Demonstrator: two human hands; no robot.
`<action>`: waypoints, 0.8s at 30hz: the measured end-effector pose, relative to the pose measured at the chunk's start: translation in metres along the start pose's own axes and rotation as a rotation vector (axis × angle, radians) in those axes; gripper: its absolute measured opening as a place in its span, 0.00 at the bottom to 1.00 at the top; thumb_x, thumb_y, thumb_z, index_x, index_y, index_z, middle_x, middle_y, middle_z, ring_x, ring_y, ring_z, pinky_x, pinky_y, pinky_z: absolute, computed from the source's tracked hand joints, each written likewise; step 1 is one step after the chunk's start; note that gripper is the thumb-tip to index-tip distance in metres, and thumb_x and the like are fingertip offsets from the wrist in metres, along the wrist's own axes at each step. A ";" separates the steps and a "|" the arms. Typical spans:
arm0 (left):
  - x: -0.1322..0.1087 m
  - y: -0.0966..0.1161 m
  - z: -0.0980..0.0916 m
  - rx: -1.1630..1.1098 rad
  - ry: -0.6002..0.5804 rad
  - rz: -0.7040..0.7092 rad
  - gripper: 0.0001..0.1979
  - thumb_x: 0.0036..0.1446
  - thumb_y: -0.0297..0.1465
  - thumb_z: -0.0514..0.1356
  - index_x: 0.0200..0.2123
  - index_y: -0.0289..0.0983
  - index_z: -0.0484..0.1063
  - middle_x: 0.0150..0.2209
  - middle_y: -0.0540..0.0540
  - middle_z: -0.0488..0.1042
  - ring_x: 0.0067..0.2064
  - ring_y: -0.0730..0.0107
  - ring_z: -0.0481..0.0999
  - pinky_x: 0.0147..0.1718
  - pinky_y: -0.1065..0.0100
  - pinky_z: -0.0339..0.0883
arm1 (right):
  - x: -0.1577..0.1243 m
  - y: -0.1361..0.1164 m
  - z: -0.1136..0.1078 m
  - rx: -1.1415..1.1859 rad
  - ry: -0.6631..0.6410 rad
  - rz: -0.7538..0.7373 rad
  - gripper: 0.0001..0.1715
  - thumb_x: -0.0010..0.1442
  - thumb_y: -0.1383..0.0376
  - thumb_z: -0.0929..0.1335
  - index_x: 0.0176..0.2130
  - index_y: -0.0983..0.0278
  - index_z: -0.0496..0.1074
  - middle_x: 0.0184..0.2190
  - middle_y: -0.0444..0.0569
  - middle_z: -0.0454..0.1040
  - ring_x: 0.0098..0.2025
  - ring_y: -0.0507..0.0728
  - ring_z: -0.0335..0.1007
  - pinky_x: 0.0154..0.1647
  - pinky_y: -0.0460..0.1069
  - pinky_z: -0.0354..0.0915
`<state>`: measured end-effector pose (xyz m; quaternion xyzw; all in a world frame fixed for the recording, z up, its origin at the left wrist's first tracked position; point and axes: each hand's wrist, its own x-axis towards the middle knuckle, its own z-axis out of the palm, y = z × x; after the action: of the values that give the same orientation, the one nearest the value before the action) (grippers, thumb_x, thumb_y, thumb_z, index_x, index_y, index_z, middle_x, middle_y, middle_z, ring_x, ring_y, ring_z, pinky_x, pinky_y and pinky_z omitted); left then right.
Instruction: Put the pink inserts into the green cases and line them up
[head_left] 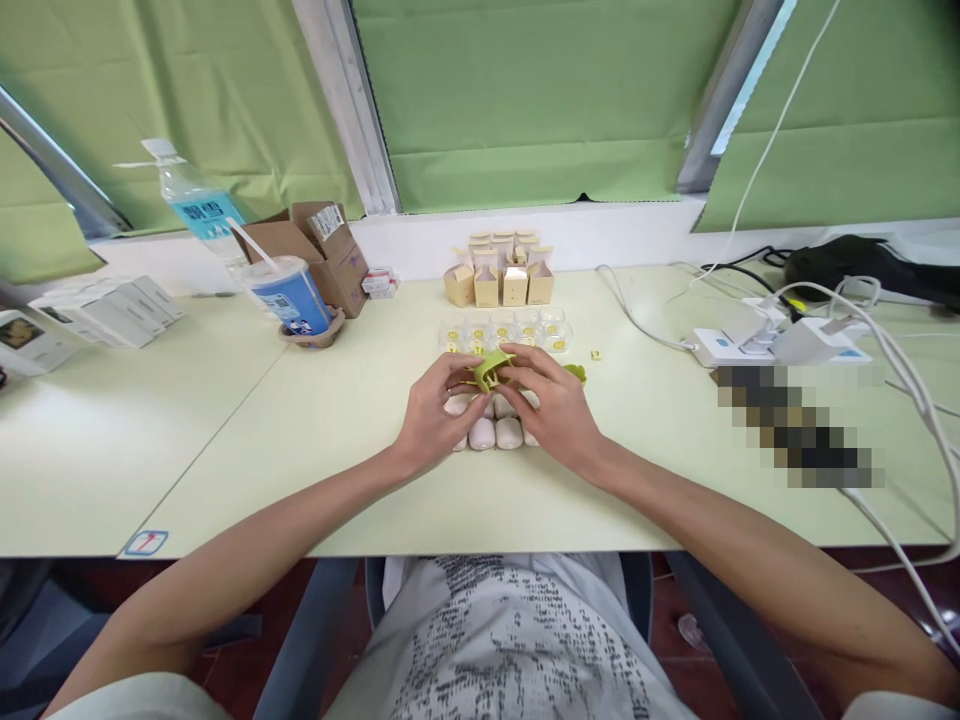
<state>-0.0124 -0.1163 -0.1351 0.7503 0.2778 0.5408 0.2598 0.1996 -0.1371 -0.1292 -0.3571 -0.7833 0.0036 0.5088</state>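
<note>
Between my two hands is a small green piece with a hollow, open side (491, 370). My left hand (433, 410) pinches it from the left, and my right hand (553, 405) grips its right side. Below my fingers sit several white rounded pieces (495, 433) in rows on the table, partly hidden by my hands. Another green piece (576, 373) shows just behind my right hand. Beyond my hands are clear plastic cups (502, 325) in rows, with yellow marks in them.
Several small open cardboard boxes (499, 280) stand at the back. A tiny yellow piece (596, 355) lies on the table (360, 520). To the left are a blue cup (292, 295), a bottle (199, 205), a brown carton (330, 260) and white boxes (112, 310). A power strip (780, 345) and cables lie right.
</note>
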 end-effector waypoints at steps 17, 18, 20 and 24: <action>-0.001 -0.006 0.001 -0.047 0.041 -0.044 0.19 0.64 0.43 0.75 0.48 0.38 0.78 0.52 0.40 0.86 0.52 0.61 0.90 0.53 0.58 0.90 | 0.004 -0.006 -0.001 0.071 0.070 -0.017 0.08 0.74 0.66 0.73 0.49 0.64 0.85 0.59 0.61 0.82 0.58 0.62 0.85 0.57 0.59 0.85; -0.001 -0.006 0.001 -0.044 0.039 -0.031 0.18 0.64 0.43 0.75 0.47 0.38 0.78 0.52 0.40 0.87 0.53 0.61 0.90 0.53 0.58 0.90 | 0.004 -0.005 -0.001 0.079 0.065 -0.002 0.07 0.74 0.65 0.73 0.48 0.63 0.85 0.59 0.60 0.83 0.57 0.62 0.85 0.55 0.58 0.86; -0.001 -0.005 0.001 -0.038 0.033 -0.015 0.17 0.64 0.41 0.75 0.47 0.37 0.79 0.52 0.40 0.87 0.53 0.61 0.90 0.54 0.57 0.90 | 0.004 -0.004 -0.001 0.081 0.051 0.026 0.07 0.73 0.65 0.73 0.47 0.61 0.85 0.58 0.58 0.83 0.56 0.62 0.85 0.53 0.58 0.86; -0.001 -0.001 0.000 -0.004 0.025 -0.024 0.17 0.63 0.40 0.76 0.49 0.37 0.80 0.51 0.41 0.88 0.51 0.61 0.91 0.53 0.58 0.90 | 0.005 -0.002 -0.002 0.067 0.038 0.044 0.07 0.71 0.66 0.72 0.45 0.60 0.85 0.54 0.54 0.85 0.53 0.61 0.86 0.52 0.57 0.85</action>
<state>-0.0129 -0.1163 -0.1361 0.7396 0.2887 0.5475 0.2642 0.1984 -0.1365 -0.1233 -0.3571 -0.7650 0.0344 0.5349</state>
